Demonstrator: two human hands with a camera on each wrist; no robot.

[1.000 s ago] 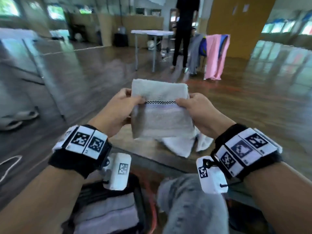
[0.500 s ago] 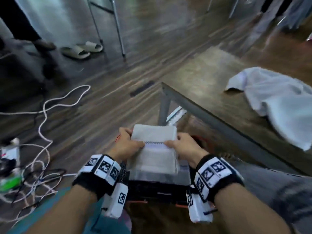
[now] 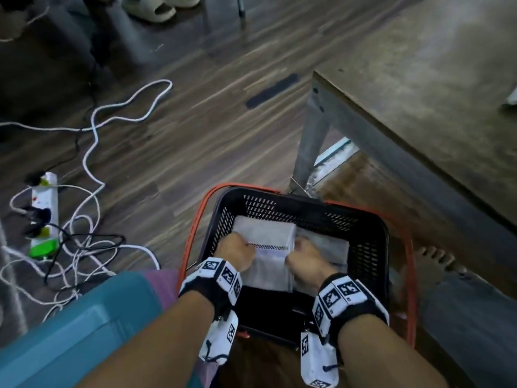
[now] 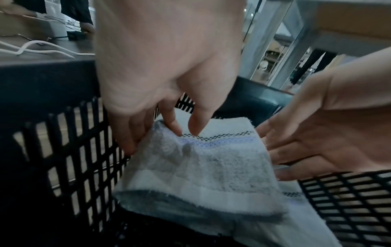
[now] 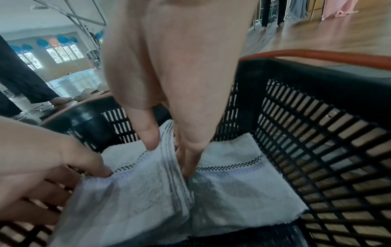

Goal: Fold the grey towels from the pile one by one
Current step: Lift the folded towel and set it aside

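Observation:
A folded grey towel (image 3: pixel 270 254) with a black checked stripe sits low inside the black basket (image 3: pixel 366 256), at its left side. My left hand (image 3: pixel 240 247) pinches the towel's left edge, thumb on top and fingers beneath, as the left wrist view shows: left hand (image 4: pixel 169 133), towel (image 4: pixel 207 167). My right hand (image 3: pixel 303 254) pinches the right edge; in the right wrist view the thumb lies on the towel (image 5: pixel 135 188) and the fingers (image 5: pixel 188 160) go down behind its edge. A second folded towel (image 5: pixel 234 180) lies in the basket's right side.
The basket has orange handles (image 3: pixel 193 233) and stands on the wooden floor beside a table leg (image 3: pixel 310 141). The table (image 3: pixel 419 79) is up right, with a bit of pale cloth (image 3: pixel 513 96) at the frame edge. A power strip (image 3: pixel 44 214) and tangled cables (image 3: pixel 92 127) lie left.
I turned from the table down to the floor, and both hands lowered the folded towel from chest height into the basket. The grip on its two edges is the same.

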